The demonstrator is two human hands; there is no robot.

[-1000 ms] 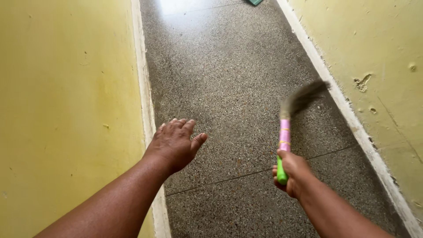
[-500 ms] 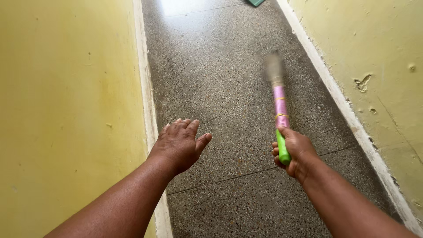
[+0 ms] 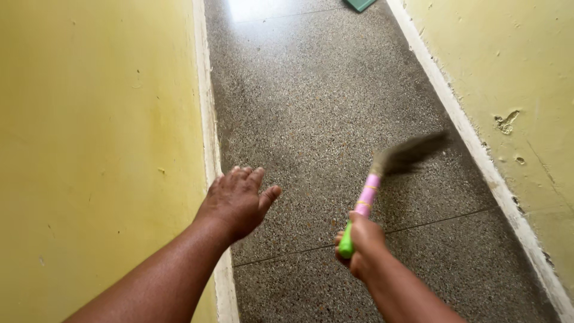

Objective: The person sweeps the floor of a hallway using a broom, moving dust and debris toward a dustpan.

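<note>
Gripping the broom (image 3: 366, 200) by its green handle, my right hand (image 3: 363, 244) is clamping it; left hand (image 3: 236, 200) is hovering, fingers spread, holding nothing.

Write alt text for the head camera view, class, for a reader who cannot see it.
The right hand grips a short broom by its green and pink handle, its blurred bristles over a speckled grey floor. The empty left hand is held open near the yellow left wall of a narrow corridor.
</note>
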